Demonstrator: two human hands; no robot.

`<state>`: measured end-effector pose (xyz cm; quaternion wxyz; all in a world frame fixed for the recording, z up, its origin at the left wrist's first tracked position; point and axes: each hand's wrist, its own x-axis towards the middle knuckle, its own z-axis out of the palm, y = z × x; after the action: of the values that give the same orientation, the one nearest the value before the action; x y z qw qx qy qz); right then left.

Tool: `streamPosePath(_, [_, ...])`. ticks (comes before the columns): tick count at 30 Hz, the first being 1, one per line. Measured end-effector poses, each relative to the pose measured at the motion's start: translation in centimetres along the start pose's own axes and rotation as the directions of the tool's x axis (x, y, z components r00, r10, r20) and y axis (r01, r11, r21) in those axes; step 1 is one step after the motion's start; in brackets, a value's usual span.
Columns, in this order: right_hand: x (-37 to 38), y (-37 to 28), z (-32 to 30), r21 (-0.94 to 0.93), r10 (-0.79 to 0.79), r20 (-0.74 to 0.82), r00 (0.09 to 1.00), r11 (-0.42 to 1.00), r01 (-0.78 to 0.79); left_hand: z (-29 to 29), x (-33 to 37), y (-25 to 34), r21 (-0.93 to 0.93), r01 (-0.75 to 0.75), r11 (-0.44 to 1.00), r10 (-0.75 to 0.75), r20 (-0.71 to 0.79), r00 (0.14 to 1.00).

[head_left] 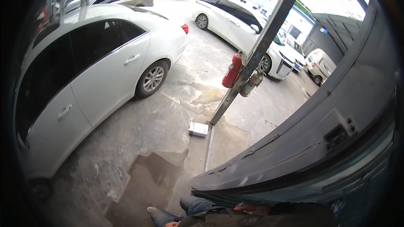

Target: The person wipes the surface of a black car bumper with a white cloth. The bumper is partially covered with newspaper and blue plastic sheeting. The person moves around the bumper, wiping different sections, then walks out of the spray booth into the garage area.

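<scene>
Only a sliver of my left hand shows at the bottom edge, beside my knee in blue jeans. My right hand lies low in the picture, right under the chipped lower edge of a big grey metal door panel that fills the right side. Its fingers look curled, but whether they grip the edge or anything else is hidden. My shoe stands on the concrete by a dark wet patch.
A white car is parked close on the left. A slanted steel post carries two fire extinguishers. A small white box lies at the post's foot. More white cars stand behind.
</scene>
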<state>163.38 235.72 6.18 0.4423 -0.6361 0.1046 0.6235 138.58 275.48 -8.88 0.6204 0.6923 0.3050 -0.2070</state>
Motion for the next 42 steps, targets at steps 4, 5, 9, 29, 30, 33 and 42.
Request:
streamPosePath(4, [9.7, -2.2, 7.0, -0.235, -0.242, -0.005, 0.970, 0.943, 0.234, -8.8, 6.1, -5.2, 0.101, -0.258, 0.961, 0.267, -0.088, 0.960])
streamPosePath(5, [13.7, -4.3, 8.9, -0.299, -0.267, 0.010, 0.964, 0.919, 0.257, -11.5, 6.8, -6.1, 0.170, -0.113, 0.979, 0.140, -0.158, 0.978])
streamPosePath(9, [33.7, -15.1, 22.3, -0.558, -0.408, 0.316, 0.856, 0.650, 0.516, -27.2, 11.8, -21.0, 0.104, 0.002, 0.995, 0.038, -0.380, 0.924])
streamPosePath(29, [65.2, -49.9, 101.2, -0.960, 0.647, 0.235, 0.725, 0.269, 0.072, -53.8, -9.9, -40.0, -0.912, -0.279, 0.300, -0.908, -0.363, 0.210])
streamPosePath(30, [64.1, -51.5, 106.1, -0.943, 0.637, 0.210, 0.742, 0.333, -0.018, -56.2, -9.8, -39.8, -0.914, -0.327, 0.240, -0.930, -0.313, 0.191])
streamPosePath(33, [66.0, -52.8, 113.7, -0.964, 0.358, 0.104, 0.928, 0.266, 0.006, -64.7, -11.8, -41.3, -0.900, -0.415, 0.131, -0.959, -0.222, 0.178])
streamPosePath(42, [73.2, -43.9, 152.4, -0.925, 0.425, 0.330, 0.843, -0.034, 0.379, -86.6, -23.3, -59.6, -0.858, -0.510, 0.065, -0.974, -0.166, 0.155])
